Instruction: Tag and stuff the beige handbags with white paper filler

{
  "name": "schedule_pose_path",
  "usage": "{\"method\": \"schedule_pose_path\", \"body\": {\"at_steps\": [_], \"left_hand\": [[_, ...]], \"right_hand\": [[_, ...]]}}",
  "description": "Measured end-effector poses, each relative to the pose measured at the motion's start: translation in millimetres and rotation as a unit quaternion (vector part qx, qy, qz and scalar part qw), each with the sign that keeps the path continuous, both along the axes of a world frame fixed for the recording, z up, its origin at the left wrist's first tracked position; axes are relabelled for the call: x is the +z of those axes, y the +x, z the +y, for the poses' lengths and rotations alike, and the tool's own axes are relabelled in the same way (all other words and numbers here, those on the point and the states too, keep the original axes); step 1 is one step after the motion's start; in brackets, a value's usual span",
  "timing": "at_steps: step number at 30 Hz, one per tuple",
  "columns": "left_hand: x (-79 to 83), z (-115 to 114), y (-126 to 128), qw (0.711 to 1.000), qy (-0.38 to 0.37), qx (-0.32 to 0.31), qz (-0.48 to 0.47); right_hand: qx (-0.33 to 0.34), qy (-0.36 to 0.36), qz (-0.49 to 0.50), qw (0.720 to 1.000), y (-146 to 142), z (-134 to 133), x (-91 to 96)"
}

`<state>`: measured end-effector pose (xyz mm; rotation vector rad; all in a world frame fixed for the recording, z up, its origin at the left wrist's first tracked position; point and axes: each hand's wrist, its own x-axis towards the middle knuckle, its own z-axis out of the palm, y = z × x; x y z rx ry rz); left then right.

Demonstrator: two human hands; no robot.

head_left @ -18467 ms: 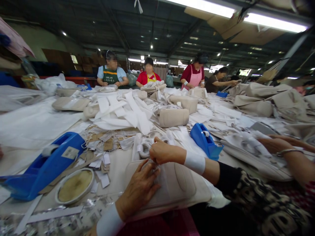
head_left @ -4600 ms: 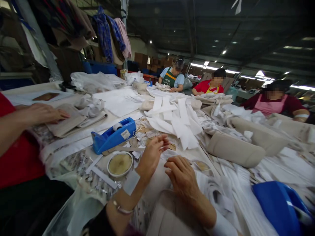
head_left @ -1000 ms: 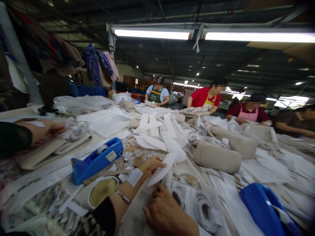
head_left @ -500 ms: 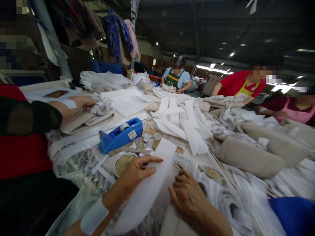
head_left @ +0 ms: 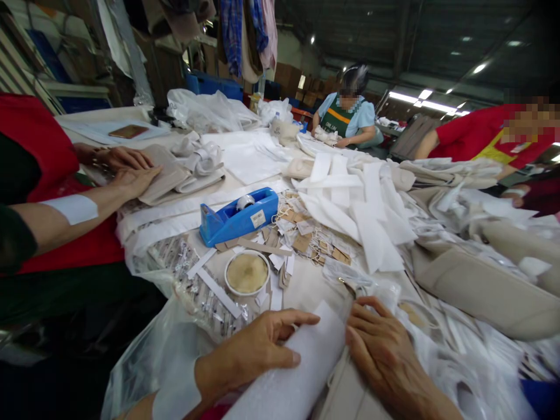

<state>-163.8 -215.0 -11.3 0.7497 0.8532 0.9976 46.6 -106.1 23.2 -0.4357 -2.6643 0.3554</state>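
My left hand grips the edge of a white foam sheet near the bottom of the view, thumb on top and fingers curled over it. My right hand lies flat with fingers spread on a beige padded piece and white wrapping, right beside the sheet. A round dish of yellowish paste sits just beyond my left hand, and a blue tape dispenser stands behind it.
A co-worker in red sits at the left, hands on a beige piece. Other workers stand across the table. White strips, brown tags, beige cushions and a plastic bag cover the table.
My left hand has pulled the white foam sheet toward me, down to the table's near edge. My right hand stays flat beside it. The view has tilted downward.
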Motion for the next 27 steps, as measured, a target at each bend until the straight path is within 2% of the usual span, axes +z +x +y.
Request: {"method": "schedule_pose_path", "body": {"at_steps": [5,9,13,17,19,21,24,27], "left_hand": [[-14.6,14.2,20.7,0.998,0.061,0.003,0.017],[-27.5,26.8,37.8,0.997,0.067,0.016,0.043],[-29.0,43.3,59.9,0.991,0.112,0.058,0.047],[-27.4,56.6,72.3,0.984,0.159,0.062,0.056],[-24.2,54.3,65.5,0.975,0.18,0.055,0.115],[-18.6,42.9,48.7,0.959,0.187,0.039,0.208],[-8.1,11.5,12.3,0.915,0.208,0.009,0.347],[0.6,-22.5,-18.4,0.867,0.279,-0.049,0.411]], "right_hand": [[0.005,0.028,0.002,1.0,-1.5,0.2,-2.2],[0.004,0.034,0.017,0.999,-2.3,-1.1,-3.7],[-0.002,0.034,0.022,0.999,-2.0,-1.4,-6.7],[-0.011,0.034,-0.002,0.999,-3.0,0.3,-14.0],[-0.015,0.04,-0.013,0.999,-4.2,1.1,-17.3],[-0.023,0.05,-0.018,0.998,-5.3,1.6,-18.9],[-0.03,0.06,-0.026,0.997,-6.0,1.9,-17.7],[-0.027,0.056,-0.026,0.998,-6.2,1.8,-14.6]]}}
